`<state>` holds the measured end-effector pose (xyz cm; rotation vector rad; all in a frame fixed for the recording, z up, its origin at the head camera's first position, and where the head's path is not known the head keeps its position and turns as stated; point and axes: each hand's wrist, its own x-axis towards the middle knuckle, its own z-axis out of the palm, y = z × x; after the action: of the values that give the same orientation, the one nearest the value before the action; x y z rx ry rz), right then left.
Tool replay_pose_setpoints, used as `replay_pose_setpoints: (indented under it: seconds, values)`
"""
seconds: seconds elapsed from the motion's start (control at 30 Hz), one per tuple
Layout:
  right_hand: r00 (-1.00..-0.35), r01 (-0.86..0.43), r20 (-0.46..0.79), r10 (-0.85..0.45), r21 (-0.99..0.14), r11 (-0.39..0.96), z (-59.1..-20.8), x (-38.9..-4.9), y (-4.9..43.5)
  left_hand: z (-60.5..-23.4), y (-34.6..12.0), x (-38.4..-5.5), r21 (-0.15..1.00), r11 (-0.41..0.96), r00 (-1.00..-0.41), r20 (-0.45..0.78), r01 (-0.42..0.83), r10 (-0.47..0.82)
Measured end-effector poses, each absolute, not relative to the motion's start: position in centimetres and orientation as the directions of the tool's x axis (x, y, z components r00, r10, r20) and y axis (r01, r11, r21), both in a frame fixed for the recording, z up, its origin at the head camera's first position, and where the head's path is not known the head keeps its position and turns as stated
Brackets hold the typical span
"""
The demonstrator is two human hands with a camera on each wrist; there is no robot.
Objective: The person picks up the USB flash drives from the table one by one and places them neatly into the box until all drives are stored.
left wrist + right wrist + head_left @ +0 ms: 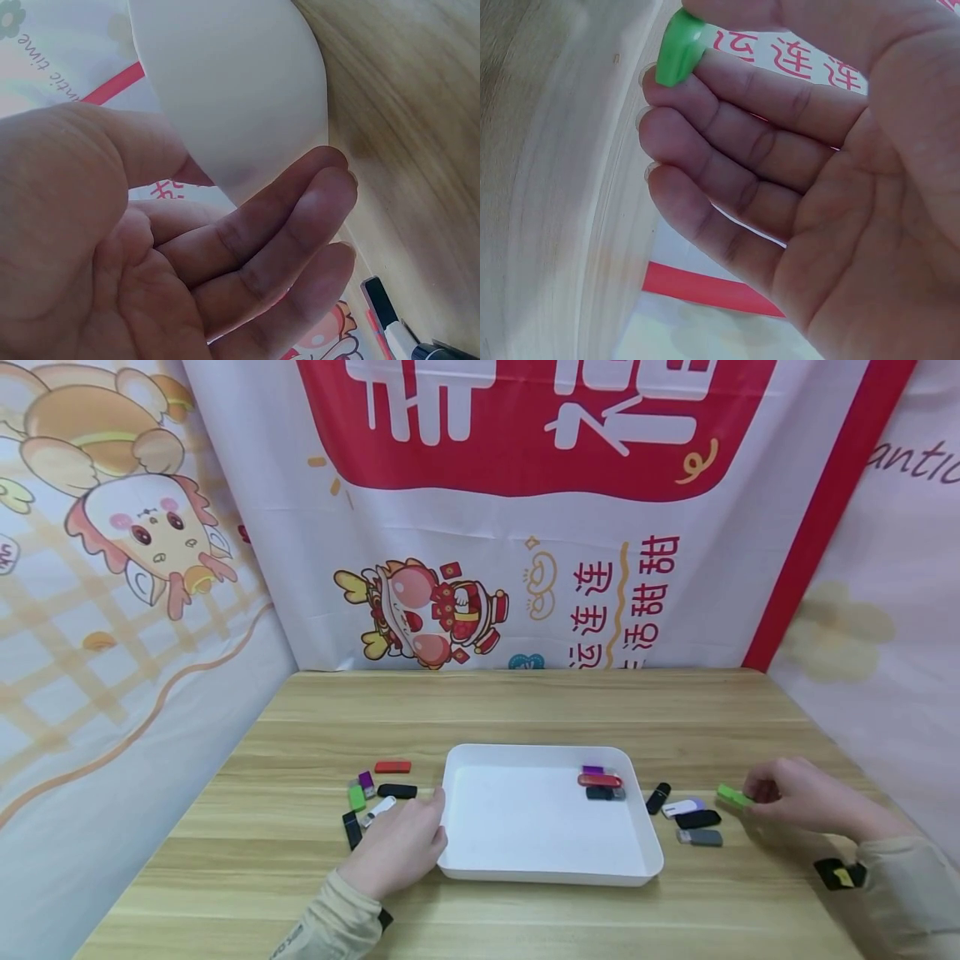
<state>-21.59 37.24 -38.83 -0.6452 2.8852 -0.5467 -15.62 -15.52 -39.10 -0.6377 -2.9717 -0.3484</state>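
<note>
A bright green USB stick (733,796) is pinched between the thumb and fingertips of my right hand (806,797), at the right of the table; its green end (681,46) shows in the right wrist view. My left hand (401,843) holds the left wall of a white tray (551,874), thumb on one side and fingers (322,202) on the other. Inside the tray's right part lie a red USB stick (600,781), a purple one (592,770) and a dark one (600,793), close together.
Right of the tray lie black (697,819), white-and-purple (681,808) and grey USB sticks (701,837). Left of it are several more, including red (393,767), green (356,796) and black ones (397,791). Printed cloth (450,527) hangs behind the wooden table (525,702).
</note>
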Motion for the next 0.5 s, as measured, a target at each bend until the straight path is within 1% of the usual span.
replay_pose_setpoints:
  seconds: [0.5]
  values:
    - [-0.906, -0.396, 0.001, -0.424, -0.361, 0.845, -38.56, -21.25, 36.76, -39.06, -15.40, -15.53, 0.201, 0.890, -0.912, 0.121, 0.408, 0.391]
